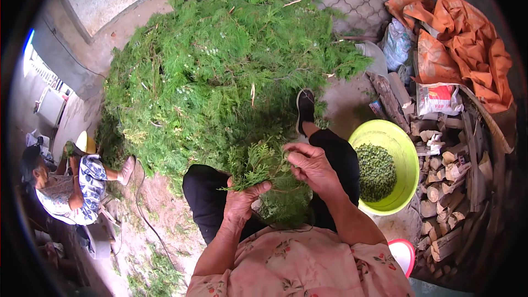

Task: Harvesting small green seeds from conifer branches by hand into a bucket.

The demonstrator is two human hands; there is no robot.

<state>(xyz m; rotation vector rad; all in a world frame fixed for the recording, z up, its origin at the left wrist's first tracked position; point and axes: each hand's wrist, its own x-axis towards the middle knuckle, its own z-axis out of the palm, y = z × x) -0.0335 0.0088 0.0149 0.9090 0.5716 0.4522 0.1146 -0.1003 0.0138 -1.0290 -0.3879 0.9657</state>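
My left hand (242,202) is closed around the stem end of a leafy evergreen sprig (254,164), held above my lap. At the sprig's right side, my right hand (314,169) is closed in a pinch with fingertips close together. Whatever lies between those fingertips is too small to make out. More green foliage (283,201) rests between my knees, below both hands. To the right of my leg stands a yellow-green basin (408,168) holding many small round green pieces (377,173), which look like seed cones or berries.
A large heap of cut evergreen branches (203,71) spreads ahead. Split firewood (445,198) is stacked at right beneath an orange tarp (465,44). A red-rimmed container (404,256) sits near my right side. Another person (69,187) sits at left. A cable (144,214) crosses the floor.
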